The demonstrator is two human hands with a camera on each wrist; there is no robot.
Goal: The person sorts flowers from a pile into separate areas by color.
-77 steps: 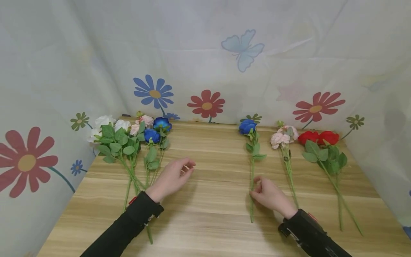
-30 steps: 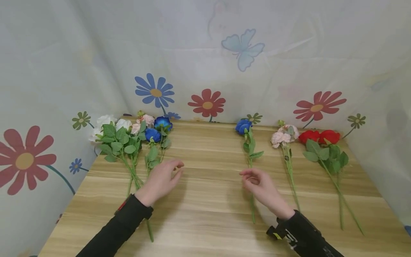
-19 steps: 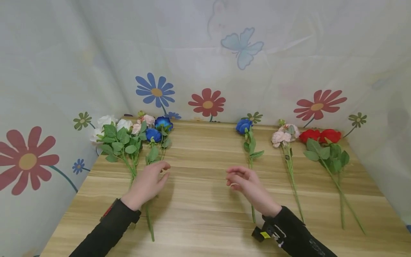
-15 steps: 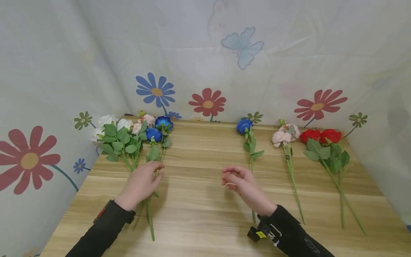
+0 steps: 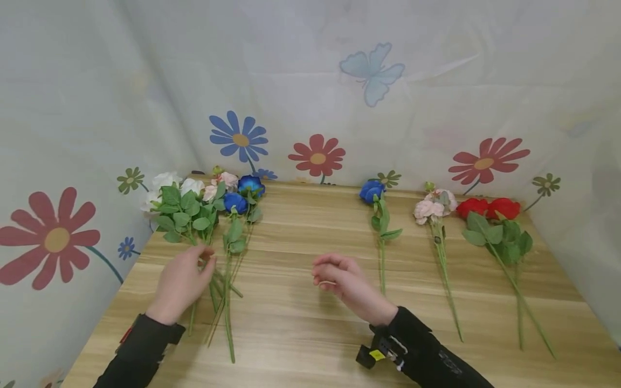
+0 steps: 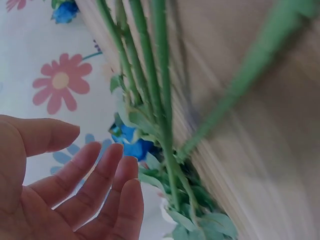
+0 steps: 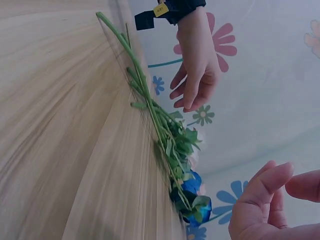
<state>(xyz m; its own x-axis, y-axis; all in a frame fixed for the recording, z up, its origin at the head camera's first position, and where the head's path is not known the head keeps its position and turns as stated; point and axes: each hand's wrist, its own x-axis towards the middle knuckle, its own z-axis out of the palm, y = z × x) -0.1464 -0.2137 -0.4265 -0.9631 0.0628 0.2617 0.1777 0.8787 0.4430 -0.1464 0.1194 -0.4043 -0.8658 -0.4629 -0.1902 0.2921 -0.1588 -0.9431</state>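
Note:
My left hand hovers over the stems of the left pile, its fingers loosely bent around nothing; the left wrist view has the thumb and fingers apart, with green stems beyond them. That pile holds white roses, pale pink flowers and blue roses, with stems crossing. Above the middle of the table is my right hand, fingers relaxed and holding nothing. Just right of it lies a single blue rose, its lower stem partly hidden by the hand and wrist.
Farther right on the wooden table lie pink flowers and red roses, stems toward the near edge. A printed cloth with flowers and a butterfly hangs behind the table and along its sides.
My right hand has let go of the single blue rose's stem and moved left. Meanwhile my left hand has moved left over the pile's stems. The rose's head shifted slightly.

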